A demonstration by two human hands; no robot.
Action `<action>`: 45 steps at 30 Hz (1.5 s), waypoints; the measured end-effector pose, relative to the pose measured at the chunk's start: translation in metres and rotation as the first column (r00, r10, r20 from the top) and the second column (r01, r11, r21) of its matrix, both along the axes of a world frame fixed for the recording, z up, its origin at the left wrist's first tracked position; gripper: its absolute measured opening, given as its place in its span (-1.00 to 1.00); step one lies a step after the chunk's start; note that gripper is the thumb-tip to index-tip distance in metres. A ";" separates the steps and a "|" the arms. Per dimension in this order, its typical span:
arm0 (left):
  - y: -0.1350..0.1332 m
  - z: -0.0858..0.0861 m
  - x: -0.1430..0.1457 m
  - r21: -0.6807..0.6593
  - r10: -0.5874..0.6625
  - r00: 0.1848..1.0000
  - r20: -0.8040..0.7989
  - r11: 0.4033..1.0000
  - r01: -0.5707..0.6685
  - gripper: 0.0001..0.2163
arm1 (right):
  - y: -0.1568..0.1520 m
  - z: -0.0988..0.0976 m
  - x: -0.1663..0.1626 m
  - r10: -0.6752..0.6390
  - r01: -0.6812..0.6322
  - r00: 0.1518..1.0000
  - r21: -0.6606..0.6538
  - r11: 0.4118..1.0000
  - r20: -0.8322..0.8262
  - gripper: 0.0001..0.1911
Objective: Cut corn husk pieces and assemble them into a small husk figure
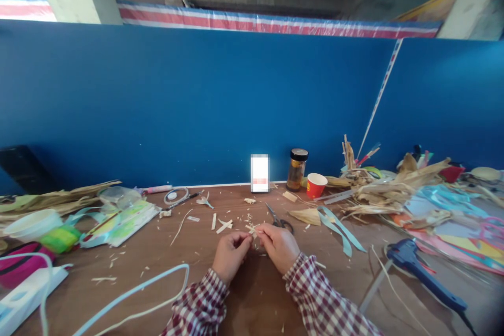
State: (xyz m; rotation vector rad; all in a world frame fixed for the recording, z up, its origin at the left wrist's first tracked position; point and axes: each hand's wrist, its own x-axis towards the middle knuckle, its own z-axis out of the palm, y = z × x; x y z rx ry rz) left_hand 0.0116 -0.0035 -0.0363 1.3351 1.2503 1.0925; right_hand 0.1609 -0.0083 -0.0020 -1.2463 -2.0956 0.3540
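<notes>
My left hand [233, 254] and my right hand [279, 247] meet low over the middle of the table, fingertips almost touching. Both are closed in a pinch around a small piece of pale strips [252, 228], which looks like corn husk; the fingers partly hide it. Just beyond my right hand lies a pair of scissors [280, 220] with dark handles, blades pointing away. Left of the hands, crossed pale strips [224, 226] and a single short strip [213, 221] rest on the table. Tiny husk scraps are scattered around them.
A hot glue gun [423, 270] lies at right, near a heap of dried husks [394, 189]. Behind the hands stand a lidded jar [296, 170], a red paper cup [316, 186] and a bright phone-like screen [260, 173]. A white power strip [27, 296] and cable [134, 291] occupy the left.
</notes>
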 end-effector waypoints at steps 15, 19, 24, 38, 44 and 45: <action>0.012 0.009 -0.031 0.221 0.276 0.813 -0.513 0.957 -0.186 -0.73 | 0.015 -0.002 0.022 -0.379 0.367 0.919 0.116 0.923 0.107 -0.70; 0.008 0.010 -0.025 0.202 0.262 0.632 -0.730 0.965 -0.167 -0.76 | 0.008 -0.007 0.006 -0.319 0.303 0.931 0.112 0.946 0.180 -0.71; 0.000 0.019 -0.011 0.217 0.221 0.538 -0.813 0.973 -0.072 -0.77 | 0.008 -0.010 0.006 -0.307 0.291 0.933 0.105 0.951 0.189 -0.69; -0.002 0.016 -0.007 0.218 0.193 0.518 -0.834 0.976 -0.013 -0.79 | 0.010 -0.017 0.006 -0.260 0.242 0.942 0.104 0.965 0.211 -0.69; -0.005 0.024 -0.006 0.222 0.195 0.551 -0.811 0.975 -0.018 -0.82 | 0.009 -0.017 0.005 -0.250 0.233 0.951 0.109 0.966 0.183 -0.67; -0.005 0.026 -0.010 0.248 0.228 0.545 -0.807 0.968 -0.037 -0.79 | 0.009 -0.017 0.005 -0.248 0.232 0.952 0.106 0.967 0.178 -0.67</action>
